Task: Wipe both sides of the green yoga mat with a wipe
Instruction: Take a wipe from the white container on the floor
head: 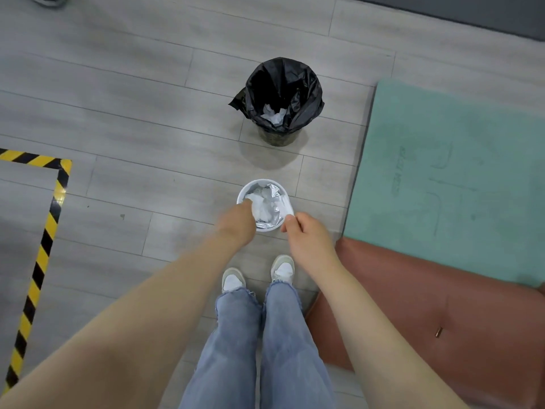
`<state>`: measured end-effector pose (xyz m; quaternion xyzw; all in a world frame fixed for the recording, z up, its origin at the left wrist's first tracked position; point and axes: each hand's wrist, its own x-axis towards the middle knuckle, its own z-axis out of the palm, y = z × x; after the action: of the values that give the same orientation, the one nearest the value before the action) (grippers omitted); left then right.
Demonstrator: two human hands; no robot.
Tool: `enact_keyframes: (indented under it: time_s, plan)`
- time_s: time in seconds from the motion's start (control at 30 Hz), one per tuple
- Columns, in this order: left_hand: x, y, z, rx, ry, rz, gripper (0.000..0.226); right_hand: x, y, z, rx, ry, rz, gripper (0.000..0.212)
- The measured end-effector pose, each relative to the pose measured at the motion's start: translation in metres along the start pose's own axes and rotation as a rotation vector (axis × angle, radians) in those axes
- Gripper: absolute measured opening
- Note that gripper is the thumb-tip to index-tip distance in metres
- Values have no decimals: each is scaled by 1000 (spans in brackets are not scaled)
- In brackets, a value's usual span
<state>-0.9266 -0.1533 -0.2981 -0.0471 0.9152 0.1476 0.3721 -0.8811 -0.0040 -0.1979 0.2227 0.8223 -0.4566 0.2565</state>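
A white tub of wipes [242,195] with a foil liner stands on the floor in front of my feet. My left hand [239,221] reaches into it, fingers down among the white wipes [262,206]; the fingertips are hidden. My right hand [305,231] pinches the end of a white wipe at the tub's right rim. The green yoga mat [448,178] lies flat at the right, partly over a reddish-brown leather seat [413,305].
A bin with a black liner [281,98] and crumpled white wipes inside stands on the grey plank floor beyond the tub. Yellow-and-black hazard tape [44,231] runs along the left. My legs in jeans and white shoes are below the hands. Someone's shoe shows at top left.
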Motion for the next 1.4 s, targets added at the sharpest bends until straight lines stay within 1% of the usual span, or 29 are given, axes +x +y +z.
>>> enact_keyframes:
  time_s: [0.07, 0.17, 0.23, 0.3, 0.37, 0.43, 0.5, 0.57, 0.6, 0.63, 0.73, 0.8, 0.83, 0.87, 0.97, 1.03, 1.07, 1.13, 1.2, 1.3, 1.33, 1.4]
  plan:
    - [7, 6, 2, 67, 40, 18, 43, 5, 4, 0, 60, 7, 41, 31]
    - [23, 12, 4, -13, 43, 12, 44, 13, 8, -3, 146, 37, 72, 30]
    - [33, 11, 6, -16, 35, -22, 48, 17, 9, -7, 162, 57, 74, 30]
    - [39, 10, 6, 23, 70, -76, 53, 20, 9, -9, 198, 61, 83, 29]
    - [40, 11, 3, -11, 103, -68, 55, 23, 7, -11, 254, 66, 105, 27]
    - [33, 15, -4, -114, 112, 43, 53, 24, 4, -15, 321, 85, 138, 26]
    - [20, 19, -11, -144, 116, 282, 53, 24, 0, -19, 428, 109, 180, 23]
    - [2, 22, -16, -167, 106, 527, 53, 23, -2, -23, 480, 146, 190, 26]
    - [-8, 24, -19, -203, 62, 594, 53, 23, -3, -24, 479, 164, 182, 27]
    - [-19, 28, -24, -255, -15, 620, 54, 22, -4, -26, 474, 179, 172, 26]
    - [-48, 36, -35, -375, -288, 574, 49, 15, -9, -31, 469, 224, 149, 16]
    - [-62, 36, -36, -428, -378, 549, 43, 7, -13, -37, 515, 265, 151, 29]
    - [-68, 36, -37, -447, -374, 547, 41, 2, -14, -40, 541, 280, 157, 34]
    - [-73, 37, -38, -456, -338, 546, 36, -4, -14, -43, 567, 290, 168, 34]
    - [-89, 41, -47, -444, -191, 527, 14, -26, -16, -56, 709, 340, 181, 19]
    - [-105, 46, -59, -491, -173, 514, 18, -46, -16, -64, 863, 351, 159, 12]
    - [-114, 49, -64, -531, -189, 507, 21, -57, -15, -68, 925, 334, 138, 12]
    - [-131, 53, -76, -575, -212, 504, 19, -80, -11, -70, 975, 285, 92, 16]
    - [-148, 58, -87, -591, -223, 537, 26, -105, -9, -69, 920, 235, 101, 21]
    - [-178, 69, -100, -589, -221, 582, 36, -141, -6, -62, 756, 194, 138, 27]
    - [-188, 72, -103, -591, -228, 600, 36, -152, -6, -60, 704, 196, 129, 28]
    - [-208, 80, -107, -589, -250, 617, 33, -172, -3, -57, 649, 253, 129, 23]
